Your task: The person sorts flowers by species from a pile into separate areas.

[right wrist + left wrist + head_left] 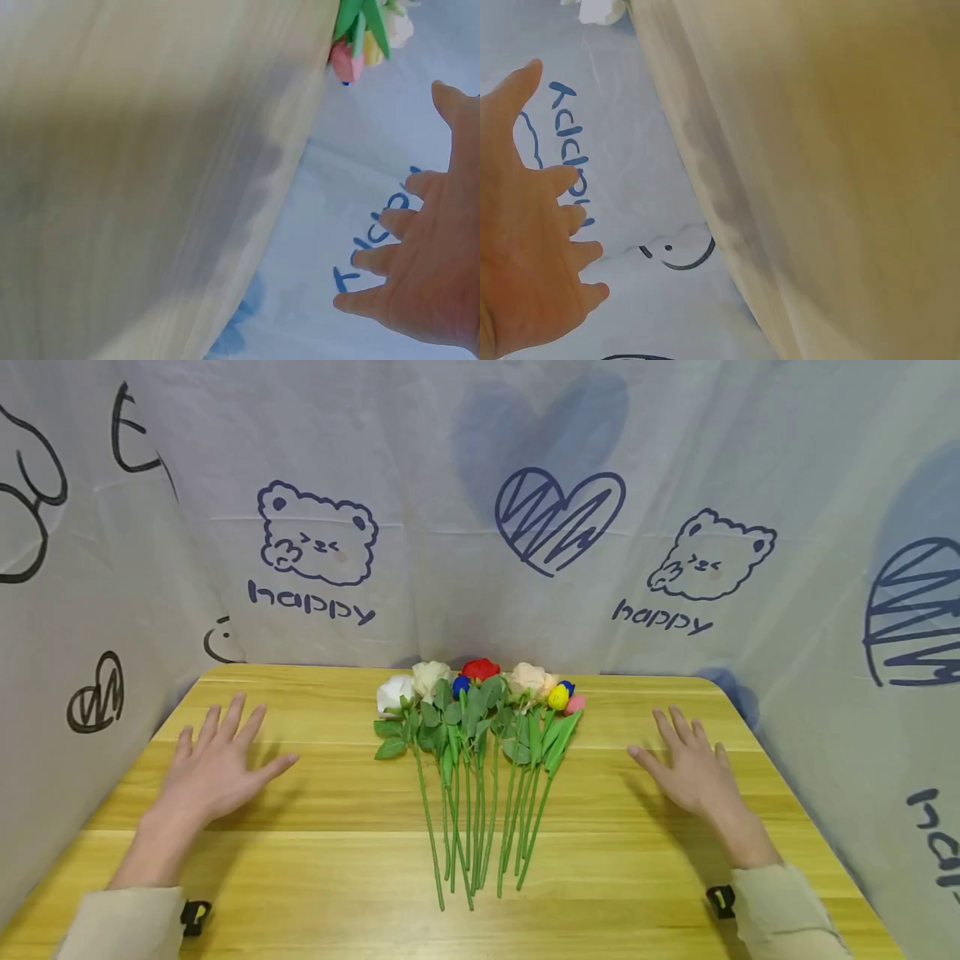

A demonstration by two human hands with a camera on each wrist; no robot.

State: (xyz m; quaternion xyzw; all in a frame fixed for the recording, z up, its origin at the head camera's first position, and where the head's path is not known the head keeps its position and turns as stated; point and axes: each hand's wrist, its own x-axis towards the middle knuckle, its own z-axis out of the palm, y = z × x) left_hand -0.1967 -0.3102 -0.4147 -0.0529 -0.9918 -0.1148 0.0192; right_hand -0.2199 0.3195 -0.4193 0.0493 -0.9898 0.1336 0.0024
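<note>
Several artificial flowers lie side by side in the middle of the table, heads toward the back and green stems (480, 827) toward the front. Among the heads are a white rose (394, 695), a cream rose (432, 678), a red rose (480, 670), a peach rose (531, 678), a yellow tulip (558, 697) and a pink tulip (346, 61). To their left my left hand (217, 768) is held over the table with fingers spread, holding nothing. My right hand (693, 768) is likewise spread and bare on the right side, apart from the flowers.
The wooden table (315, 877) has rounded back corners. A pale cloth (420, 568) with bear, heart and "happy" drawings hangs behind it and along both sides. Each wrist carries a small black device, such as the one by the left sleeve (120, 922).
</note>
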